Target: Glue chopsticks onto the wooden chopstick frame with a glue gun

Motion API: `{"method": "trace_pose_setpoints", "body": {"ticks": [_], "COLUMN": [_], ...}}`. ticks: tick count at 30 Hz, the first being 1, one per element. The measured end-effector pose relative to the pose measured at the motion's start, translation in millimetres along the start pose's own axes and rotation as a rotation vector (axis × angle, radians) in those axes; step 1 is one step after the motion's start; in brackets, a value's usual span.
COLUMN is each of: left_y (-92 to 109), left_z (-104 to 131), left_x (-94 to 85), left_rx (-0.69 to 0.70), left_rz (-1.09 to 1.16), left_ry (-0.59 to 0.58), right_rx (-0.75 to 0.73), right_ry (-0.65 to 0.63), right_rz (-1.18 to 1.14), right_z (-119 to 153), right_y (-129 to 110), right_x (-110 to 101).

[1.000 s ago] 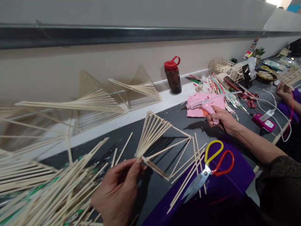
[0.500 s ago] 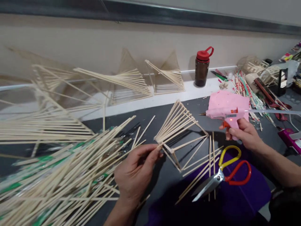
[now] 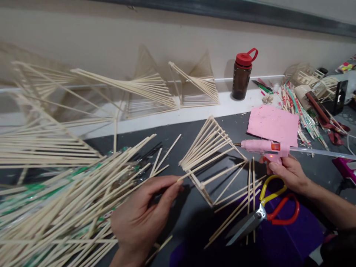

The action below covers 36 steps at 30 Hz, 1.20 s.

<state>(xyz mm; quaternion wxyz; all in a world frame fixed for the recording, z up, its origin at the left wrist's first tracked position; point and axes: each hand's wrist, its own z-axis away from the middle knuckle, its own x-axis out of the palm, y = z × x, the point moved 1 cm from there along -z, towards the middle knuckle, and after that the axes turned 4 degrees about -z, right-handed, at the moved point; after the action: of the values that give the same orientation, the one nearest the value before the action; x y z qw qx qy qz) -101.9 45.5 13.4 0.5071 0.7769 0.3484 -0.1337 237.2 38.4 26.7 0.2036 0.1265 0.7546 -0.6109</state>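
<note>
My left hand (image 3: 144, 215) pinches the near end of a thin wooden stick (image 3: 207, 163) between thumb and fingertips. That stick slants across a small wooden stick frame (image 3: 201, 144), whose upper side carries a fan of several sticks. In my right hand (image 3: 292, 174) is a pink hot glue gun (image 3: 257, 146), gripped by its handle, with a small light glowing. Its nozzle points left, close to the stick's far end and the frame's right strut; whether it touches them I cannot tell. A clear glue stick (image 3: 319, 151) protrudes from the gun's back.
Scissors (image 3: 261, 213) with yellow and red handles lie by loose sticks (image 3: 230, 222) in front. A heap of sticks (image 3: 83, 196) covers the left. Larger stick structures (image 3: 133, 89) line the wall ledge, beside a red-lidded bottle (image 3: 241, 78). A pink sheet (image 3: 274, 124) lies behind the gun.
My left hand has shifted left and a little down, and the stick shows more clearly along the frame. The glue gun has come down, its nozzle now nearer the frame's right side.
</note>
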Motion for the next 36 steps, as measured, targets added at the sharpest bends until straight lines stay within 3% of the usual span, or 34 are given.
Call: {"method": "trace_pose_setpoints", "body": {"ticks": [3,8,15,22,36], "left_y": [2.1,0.6,-3.4,5.0,-2.1], "left_z": [-0.9,-2.3,-3.1,-1.9,0.9], "left_x": [-0.3,-0.2,3.6,6.0,6.7], "left_rx": [0.040,-0.035,-0.221,-0.258,-0.285], "left_rz": [0.006,0.078,0.216,0.284,0.266], "left_ry": [0.007,-0.055,0.061,0.093,0.076], "right_rx": [-0.049,-0.085,-0.182,-0.193,-0.214], "right_ry": [0.013,0.027,0.030,0.034,0.042], "right_rz": [0.042,0.090,0.189,0.297,0.369], "right_z": [-1.0,-1.5,-3.7,-3.6,-4.2], "right_y": [-0.3,0.1,-3.6,-2.9,-2.6], "right_x": [1.3,4.0,5.6,6.8,8.3]}}
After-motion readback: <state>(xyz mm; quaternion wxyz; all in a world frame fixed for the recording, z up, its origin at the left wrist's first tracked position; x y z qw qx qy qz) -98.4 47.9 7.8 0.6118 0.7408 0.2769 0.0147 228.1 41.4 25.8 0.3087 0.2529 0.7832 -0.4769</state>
